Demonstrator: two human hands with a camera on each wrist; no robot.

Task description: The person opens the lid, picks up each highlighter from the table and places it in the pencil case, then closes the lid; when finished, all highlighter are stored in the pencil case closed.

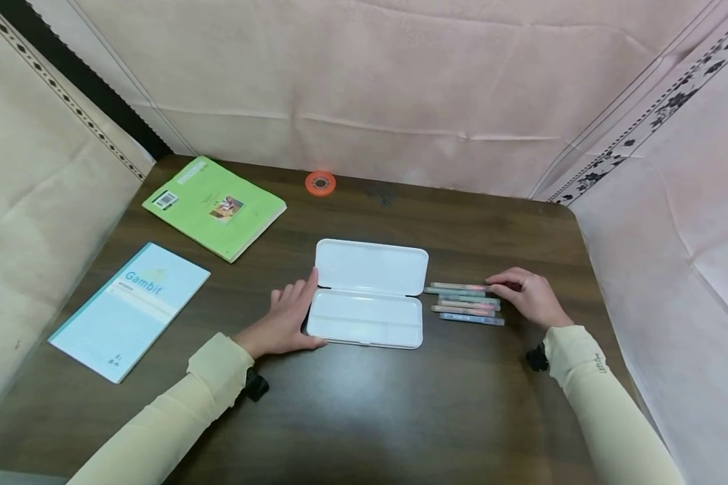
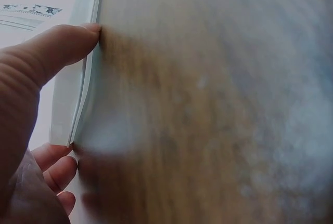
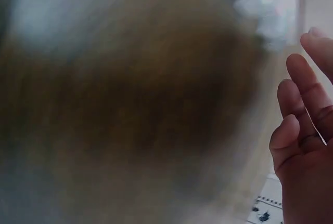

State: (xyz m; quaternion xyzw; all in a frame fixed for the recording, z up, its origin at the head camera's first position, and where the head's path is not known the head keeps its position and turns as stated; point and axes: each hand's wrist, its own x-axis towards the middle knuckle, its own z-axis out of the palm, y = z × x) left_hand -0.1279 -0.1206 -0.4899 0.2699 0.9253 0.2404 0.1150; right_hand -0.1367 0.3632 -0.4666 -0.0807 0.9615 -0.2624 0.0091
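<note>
An opened white pencil case, its lid laid back, lies mid-table. My left hand spreads around its left side, thumb at the front edge and index finger along the side near the hinge. In the left wrist view, the thumb touches the case's edge, with other fingertips at the corner. To the right of the case lie several slim pastel pens. My right hand pinches the right end of the farthest pen between thumb and index finger. The right wrist view hides that pinch.
A light blue "Gambit" notebook lies at the left, with a green book behind it. An orange round object sits by the table's back edge. Pale cloth hangs around the back and sides of the wooden table.
</note>
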